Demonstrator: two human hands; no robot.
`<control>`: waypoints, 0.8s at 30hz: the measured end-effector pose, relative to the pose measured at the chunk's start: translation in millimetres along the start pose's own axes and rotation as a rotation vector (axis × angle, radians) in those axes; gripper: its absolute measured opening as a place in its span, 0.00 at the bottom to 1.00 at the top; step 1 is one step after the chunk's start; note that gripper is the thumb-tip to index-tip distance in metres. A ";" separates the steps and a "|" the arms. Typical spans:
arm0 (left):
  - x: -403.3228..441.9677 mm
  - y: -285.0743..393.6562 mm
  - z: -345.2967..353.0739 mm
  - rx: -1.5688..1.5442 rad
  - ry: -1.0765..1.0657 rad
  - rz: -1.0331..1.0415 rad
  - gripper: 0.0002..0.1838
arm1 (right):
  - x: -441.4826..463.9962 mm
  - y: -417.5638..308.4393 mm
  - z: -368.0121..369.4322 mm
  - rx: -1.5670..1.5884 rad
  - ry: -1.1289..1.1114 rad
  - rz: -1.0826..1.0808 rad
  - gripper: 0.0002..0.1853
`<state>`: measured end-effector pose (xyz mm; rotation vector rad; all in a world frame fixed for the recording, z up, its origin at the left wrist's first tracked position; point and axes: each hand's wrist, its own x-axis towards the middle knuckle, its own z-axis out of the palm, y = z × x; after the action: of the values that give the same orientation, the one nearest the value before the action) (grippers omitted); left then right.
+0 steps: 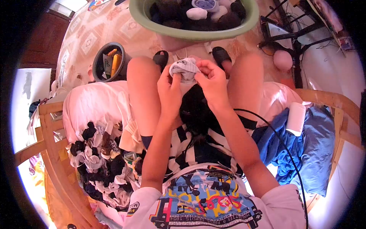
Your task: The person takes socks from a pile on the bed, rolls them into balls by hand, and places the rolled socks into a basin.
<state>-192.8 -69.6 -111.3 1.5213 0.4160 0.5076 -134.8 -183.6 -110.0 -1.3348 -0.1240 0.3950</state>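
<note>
A whitish-grey sock [183,68] with dark marks on it is bunched between my two hands, above my lap. My left hand [169,86] grips its left side, thumb on the near edge. On the right side, my right hand [212,78] pinches the sock between thumb and fingers. Below the hands, dark black cloth [196,108] lies between my thighs; its kind is unclear. To my left, a loose pile of black, white and brown socks [103,164] covers the pink bedding. In front stands a green basin [194,35] holding balled dark and white bundles.
A dark bin [100,68] with yellow packaging stands on the patterned floor [85,42]. Blue cloth [282,149] and a white cylindrical object [296,118] lie at my right. A black cable [280,139] runs down past my right arm. Wooden rails [49,152] flank the seat.
</note>
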 end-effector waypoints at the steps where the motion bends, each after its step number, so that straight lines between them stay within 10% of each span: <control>1: 0.3 -0.1 0.0 -0.153 -0.005 -0.099 0.13 | 0.5 -3.5 2.5 0.093 -0.036 0.047 0.11; 15: 16.9 -26.6 -23.2 -1.169 -0.210 -0.468 0.19 | 10.1 8.8 -10.6 0.586 0.030 0.405 0.21; 24: 9.7 -1.9 -19.7 -0.879 -0.060 -0.384 0.14 | 2.9 -6.1 3.1 0.251 -0.009 0.190 0.09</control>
<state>-195.6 -47.7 -112.9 0.5864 0.3559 0.2740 -131.8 -180.8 -103.8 -1.0998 0.0451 0.5586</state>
